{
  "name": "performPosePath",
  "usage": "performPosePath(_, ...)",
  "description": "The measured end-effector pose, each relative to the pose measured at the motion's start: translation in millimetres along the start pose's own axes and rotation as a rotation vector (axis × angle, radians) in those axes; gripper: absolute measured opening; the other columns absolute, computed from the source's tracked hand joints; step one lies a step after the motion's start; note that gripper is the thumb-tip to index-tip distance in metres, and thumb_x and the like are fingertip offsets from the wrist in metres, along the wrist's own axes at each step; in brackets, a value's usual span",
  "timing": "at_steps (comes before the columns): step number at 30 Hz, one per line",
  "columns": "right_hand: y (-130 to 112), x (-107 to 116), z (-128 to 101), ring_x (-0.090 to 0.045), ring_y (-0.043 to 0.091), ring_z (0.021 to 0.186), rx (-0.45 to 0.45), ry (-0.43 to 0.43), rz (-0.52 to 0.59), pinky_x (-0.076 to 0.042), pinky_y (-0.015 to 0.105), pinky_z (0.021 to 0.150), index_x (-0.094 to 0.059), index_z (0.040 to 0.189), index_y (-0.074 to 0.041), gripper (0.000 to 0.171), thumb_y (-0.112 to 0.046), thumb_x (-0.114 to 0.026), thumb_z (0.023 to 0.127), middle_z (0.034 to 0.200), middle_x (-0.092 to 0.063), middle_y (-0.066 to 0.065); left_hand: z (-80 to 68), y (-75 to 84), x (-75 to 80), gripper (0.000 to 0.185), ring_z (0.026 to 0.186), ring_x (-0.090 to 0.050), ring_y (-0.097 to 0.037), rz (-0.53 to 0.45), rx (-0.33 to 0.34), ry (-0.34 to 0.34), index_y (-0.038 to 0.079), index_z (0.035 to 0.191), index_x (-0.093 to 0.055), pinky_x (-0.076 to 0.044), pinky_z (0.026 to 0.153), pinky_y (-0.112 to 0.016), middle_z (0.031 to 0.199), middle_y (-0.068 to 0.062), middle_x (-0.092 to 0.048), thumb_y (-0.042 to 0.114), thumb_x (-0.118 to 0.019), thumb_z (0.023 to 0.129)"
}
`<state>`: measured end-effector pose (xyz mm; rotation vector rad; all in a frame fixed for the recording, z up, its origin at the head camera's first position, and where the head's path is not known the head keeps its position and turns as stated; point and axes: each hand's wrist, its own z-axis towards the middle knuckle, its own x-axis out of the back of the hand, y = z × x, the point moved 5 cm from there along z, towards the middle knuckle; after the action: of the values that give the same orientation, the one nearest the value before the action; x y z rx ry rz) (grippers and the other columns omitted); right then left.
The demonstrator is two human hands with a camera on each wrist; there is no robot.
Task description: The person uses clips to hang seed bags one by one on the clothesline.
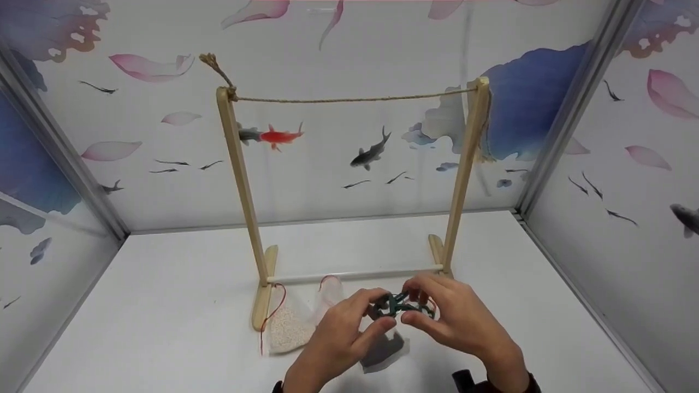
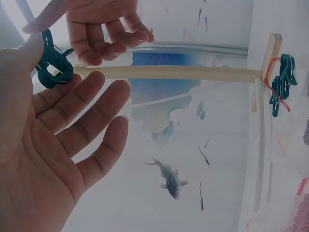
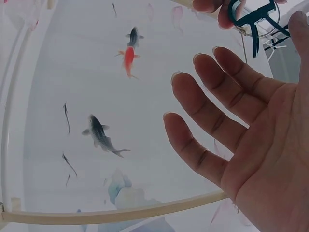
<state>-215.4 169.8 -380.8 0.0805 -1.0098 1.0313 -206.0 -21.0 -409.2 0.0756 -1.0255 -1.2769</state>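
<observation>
In the head view, my left hand (image 1: 345, 334) pinches a dark green plastic spring clip (image 1: 392, 304) between thumb and forefinger. The clip's slim handles point toward my right hand (image 1: 464, 316). From the left wrist, the left hand (image 2: 72, 125) shows its other fingers loosely bent, with the clip (image 2: 54, 67) by the thumb. The right hand (image 3: 241, 121) has its four fingers spread and apart from the clip (image 3: 253, 19); its thumb is close to a handle end. More green clips (image 2: 285, 82) with a red cord lie on the table by the rack's foot.
A wooden rack (image 1: 243, 180) with a rope (image 1: 349, 100) between its posts and a white lower bar (image 1: 355, 274) stands ahead. A drawstring pouch of pale grains (image 1: 288, 332), a sheer pouch (image 1: 326, 297) and a grey pouch (image 1: 385, 352) lie in front. Printed walls (image 1: 338, 180) enclose the table.
</observation>
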Motion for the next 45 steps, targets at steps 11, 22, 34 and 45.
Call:
performPosePath(11,-3,1,1,-0.054,-0.001,0.074,0.053,0.03,0.022,-0.047,0.022,0.06,-0.064,0.107,-0.023,0.03,-0.05,-0.065,0.096,0.087,-0.058,-0.02,-1.0,0.8,-4.0,0.033,0.091,-0.064,-0.001,0.017,0.014,-0.025,0.017,0.135,-0.055,-0.052,0.073,-0.02,0.109,0.006,-0.068,0.033,-0.056,0.106)
performPosePath(22,-4,2,2,-0.054,0.002,0.066,0.07,0.07,0.057,-0.045,0.02,0.056,-0.063,0.099,-0.02,0.019,-0.033,-0.076,0.093,0.079,-0.056,-0.017,-0.7,-1.0,-5.4,0.038,0.09,-0.064,-0.002,0.03,0.027,-0.042,0.017,0.142,-0.053,-0.053,0.071,-0.023,0.112,0.007,-0.067,0.032,-0.052,0.108)
performPosePath(34,-1,19,1,-0.051,0.002,0.057,0.106,0.319,0.058,-0.043,0.015,0.049,-0.066,0.094,-0.013,0.031,-0.044,-0.07,0.096,0.074,-0.058,-0.008,-3.3,-18.1,-0.9,0.041,0.081,-0.065,-0.006,0.183,0.193,0.039,0.011,0.131,-0.065,-0.053,0.068,-0.024,0.102,0.003,-0.068,0.042,-0.053,0.106)
performPosePath(45,2,20,1,-0.046,0.001,0.056,0.075,0.337,0.049,-0.042,0.015,0.049,-0.067,0.091,-0.015,0.023,-0.037,-0.07,0.098,0.071,-0.054,-0.012,-15.1,-44.9,-12.7,0.031,0.074,-0.065,-0.016,0.367,0.389,-0.056,0.009,0.108,-0.073,-0.051,0.061,-0.036,0.086,0.001,-0.068,0.035,-0.075,0.092)
